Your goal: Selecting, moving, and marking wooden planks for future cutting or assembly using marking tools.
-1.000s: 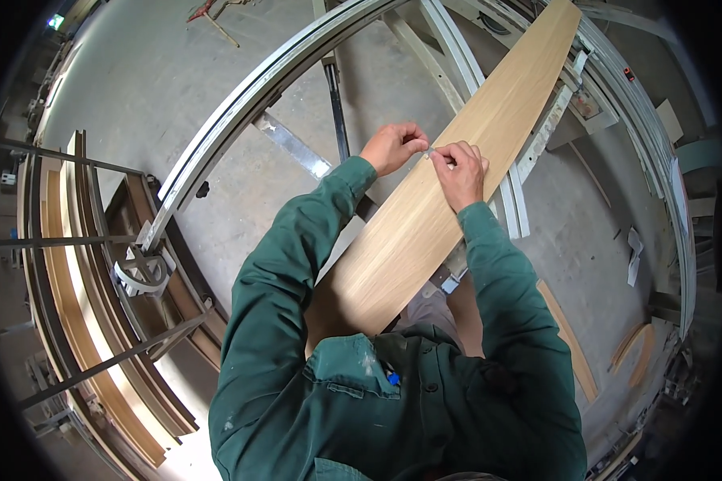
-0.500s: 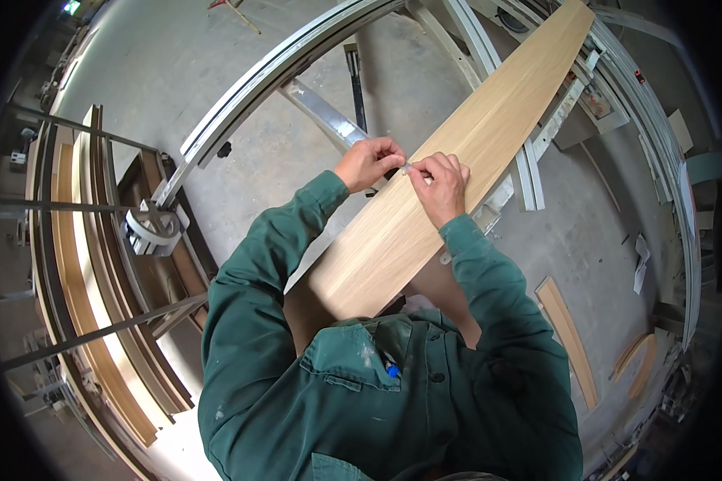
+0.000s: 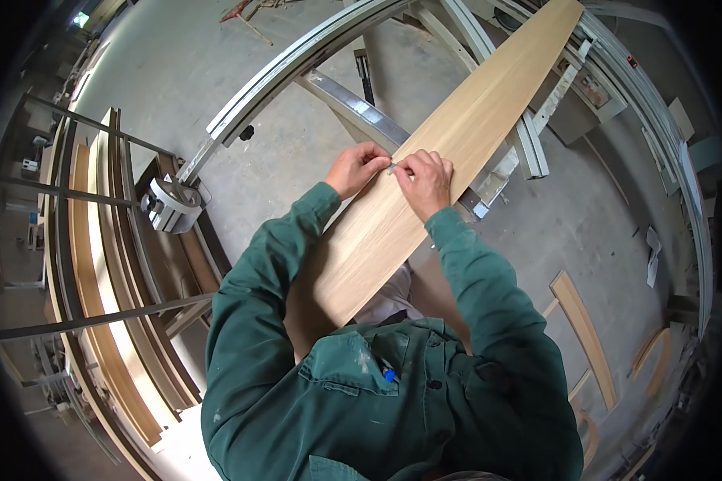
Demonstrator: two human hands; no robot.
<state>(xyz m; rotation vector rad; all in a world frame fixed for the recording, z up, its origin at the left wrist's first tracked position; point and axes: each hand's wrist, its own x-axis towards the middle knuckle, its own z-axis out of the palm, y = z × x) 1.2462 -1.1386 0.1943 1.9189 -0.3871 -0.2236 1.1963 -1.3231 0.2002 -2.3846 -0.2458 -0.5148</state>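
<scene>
A long pale wooden board (image 3: 473, 120) runs slantwise from close to my body up to the far right. My left hand (image 3: 358, 170) is at the board's left edge, thumb and forefinger pinched. Just to its right, my right hand (image 3: 427, 181) is closed too, resting over the board. Between the fingertips of both hands shows a small grey piece (image 3: 391, 168), too small to tell its kind. The far part of the board lies across a metal frame (image 3: 361, 111).
On the left stands a dark metal rack (image 3: 96, 200) with several long boards (image 3: 80, 240). A white and grey machine part (image 3: 172, 206) sits at its right side. Curved wooden strips (image 3: 584, 341) lie on the floor (image 3: 529, 240) at the right. A metal rail (image 3: 273, 76) arcs beyond my hands.
The whole view has shifted slightly. Both hands have moved a little left along with the board, still pinched together at the small grey piece.
</scene>
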